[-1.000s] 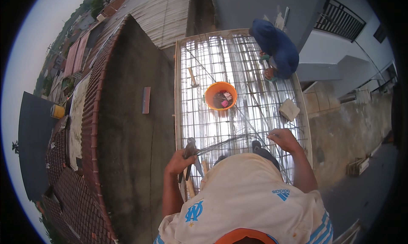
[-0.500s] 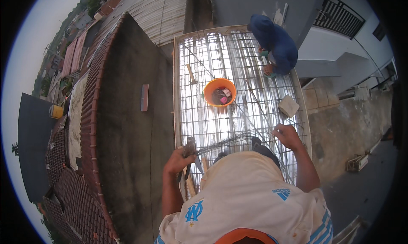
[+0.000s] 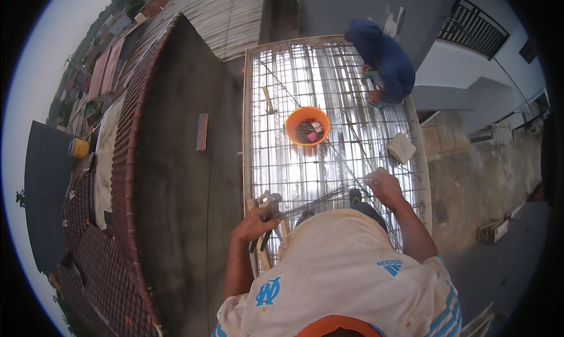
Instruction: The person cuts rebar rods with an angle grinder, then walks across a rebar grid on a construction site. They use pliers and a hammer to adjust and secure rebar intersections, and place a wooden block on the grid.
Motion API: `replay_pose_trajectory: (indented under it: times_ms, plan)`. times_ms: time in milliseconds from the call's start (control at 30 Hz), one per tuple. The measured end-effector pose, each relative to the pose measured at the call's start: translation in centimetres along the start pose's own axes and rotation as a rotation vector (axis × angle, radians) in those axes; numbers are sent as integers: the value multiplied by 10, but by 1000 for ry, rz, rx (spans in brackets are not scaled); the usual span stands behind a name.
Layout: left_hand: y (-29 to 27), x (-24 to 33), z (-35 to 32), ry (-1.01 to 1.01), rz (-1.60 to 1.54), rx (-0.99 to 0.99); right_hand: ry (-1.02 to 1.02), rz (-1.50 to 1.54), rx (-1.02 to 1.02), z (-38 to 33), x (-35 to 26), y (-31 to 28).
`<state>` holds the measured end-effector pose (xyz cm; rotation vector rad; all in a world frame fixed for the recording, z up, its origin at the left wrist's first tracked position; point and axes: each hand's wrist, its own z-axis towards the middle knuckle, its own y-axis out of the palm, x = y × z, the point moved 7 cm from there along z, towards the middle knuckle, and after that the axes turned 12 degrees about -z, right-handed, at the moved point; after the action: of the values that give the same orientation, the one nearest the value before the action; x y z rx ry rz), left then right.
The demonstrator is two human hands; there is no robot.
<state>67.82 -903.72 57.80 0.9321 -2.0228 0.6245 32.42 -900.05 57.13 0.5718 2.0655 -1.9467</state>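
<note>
In my left hand (image 3: 255,224) is a pair of dark pincers (image 3: 272,206), its handles slanting down past my fingers. A loose bundle of thin tie wire (image 3: 317,200) runs from beside the pincers across to the right, in front of my knees. My right hand (image 3: 384,188) is closed in a pinch at the far right end of that wire. Under both hands spreads a grid of steel bars (image 3: 276,163) above shiny corrugated metal sheeting (image 3: 302,175).
An orange bucket (image 3: 291,128) with mixed things inside stands on the grid. A hammer (image 3: 268,99) lies to its left, a pale block (image 3: 402,148) to its right. At the far right a co-worker in blue (image 3: 385,61) bends over the bars. Wooden boards edge the slab (image 3: 247,119).
My right hand has moved left and down to the wire's end, where it was apart from the bundle. My left hand with the pincers has shifted slightly right.
</note>
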Motion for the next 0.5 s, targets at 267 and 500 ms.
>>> replay_pose_trajectory:
  times_ms: [267, 500]
  plan:
    - [-3, -15, 0, -32, 83, 35, -265, -52, 222, 7, -17, -18]
    - [-2, -26, 4, -24, 54, 83, -160, -102, 165, 3, -17, -25]
